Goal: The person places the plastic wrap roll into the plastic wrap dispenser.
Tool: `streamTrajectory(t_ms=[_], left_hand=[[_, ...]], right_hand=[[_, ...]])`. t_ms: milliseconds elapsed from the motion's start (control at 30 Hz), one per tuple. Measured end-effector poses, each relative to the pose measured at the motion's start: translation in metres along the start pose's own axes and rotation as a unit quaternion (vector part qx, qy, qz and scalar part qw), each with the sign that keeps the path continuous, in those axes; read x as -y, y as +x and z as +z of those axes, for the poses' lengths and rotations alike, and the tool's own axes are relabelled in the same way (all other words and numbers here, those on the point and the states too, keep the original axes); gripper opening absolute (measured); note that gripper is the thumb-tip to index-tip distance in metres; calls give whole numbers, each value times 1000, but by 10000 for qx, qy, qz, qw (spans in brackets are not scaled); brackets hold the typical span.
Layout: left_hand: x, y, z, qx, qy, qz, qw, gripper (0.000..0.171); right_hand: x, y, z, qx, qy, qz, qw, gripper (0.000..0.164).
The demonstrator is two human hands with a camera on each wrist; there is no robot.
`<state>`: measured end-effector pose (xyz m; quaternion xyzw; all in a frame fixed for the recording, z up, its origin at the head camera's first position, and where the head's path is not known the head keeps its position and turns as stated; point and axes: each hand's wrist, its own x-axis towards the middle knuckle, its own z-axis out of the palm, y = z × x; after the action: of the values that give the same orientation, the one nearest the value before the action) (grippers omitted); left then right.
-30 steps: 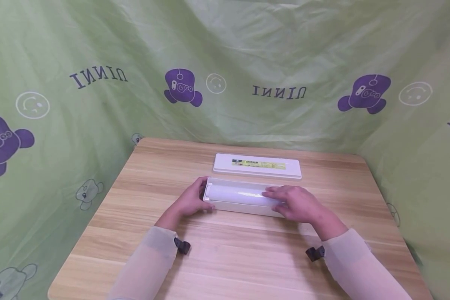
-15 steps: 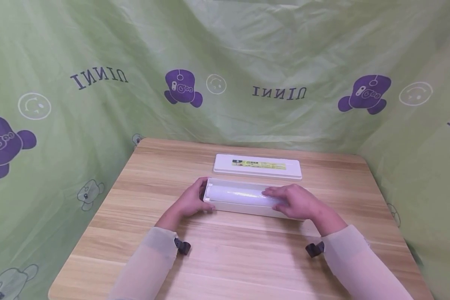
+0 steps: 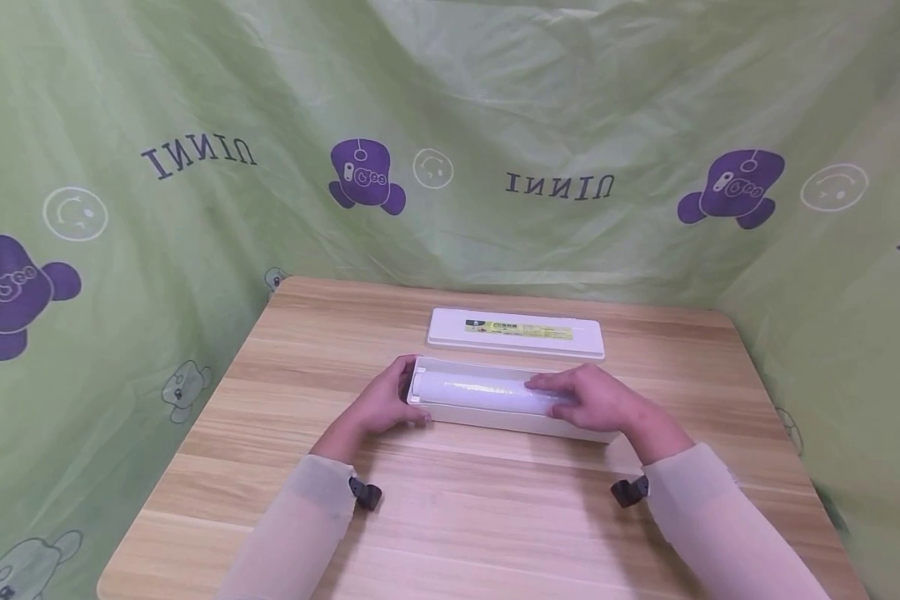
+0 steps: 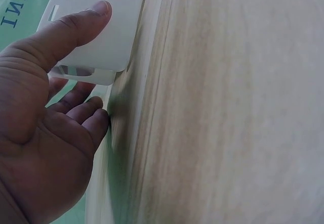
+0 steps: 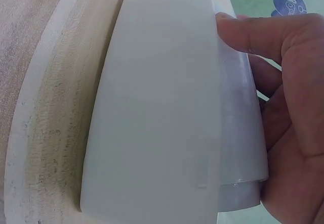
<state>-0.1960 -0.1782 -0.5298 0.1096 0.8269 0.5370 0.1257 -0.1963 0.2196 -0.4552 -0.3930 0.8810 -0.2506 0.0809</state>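
A long white cling film box (image 3: 513, 422) lies open on the wooden table, its near side (image 5: 157, 107) filling the right wrist view. Inside it is a shiny whitish roll of cling film (image 3: 480, 392). My left hand (image 3: 385, 402) holds the box's left end, thumb on the front wall and some fingers behind the end, as the left wrist view shows. At the other end, my right hand (image 3: 600, 404) grips the roll, thumb on the near side and fingers beyond. In the right wrist view the roll's end (image 5: 243, 133) stands above the box rim.
Behind the box lies its white lid (image 3: 525, 348), with a yellow-green label. The wooden table (image 3: 465, 517) reaches back to a green curtain (image 3: 495, 242) printed with purple figures, which hangs around it on the visible sides.
My right hand has risen slightly with the right end of the roll, and more of the box's near right corner shows. My left hand stays at the box's left end.
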Motion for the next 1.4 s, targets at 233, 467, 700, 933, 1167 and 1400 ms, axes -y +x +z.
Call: streamTrajectory(t_ms=[233,467,700,933,1167,1400], left_hand=[[1,0,-1,-22,31,4,10000,113],[0,0,0,-19,41,5,10000,114],[-1,-1,0,-48,68,10,10000,115],[1,0,0,2,19,-37,10000,115],[0,0,1,33,39,-21,10000,116],[-1,-1,0,11,72,-71,9999,117]], right_hand=[[-4,2,3,-25,152,166,9997,49],[-11,1,10,-28,221,309,9993,48],[-11,-1,11,-122,231,238,9994,47],[-12,-4,12,-285,229,247,9990,45],[-13,-9,11,-507,176,230,9983,40],[-8,-14,7,-641,194,439,9968,40]])
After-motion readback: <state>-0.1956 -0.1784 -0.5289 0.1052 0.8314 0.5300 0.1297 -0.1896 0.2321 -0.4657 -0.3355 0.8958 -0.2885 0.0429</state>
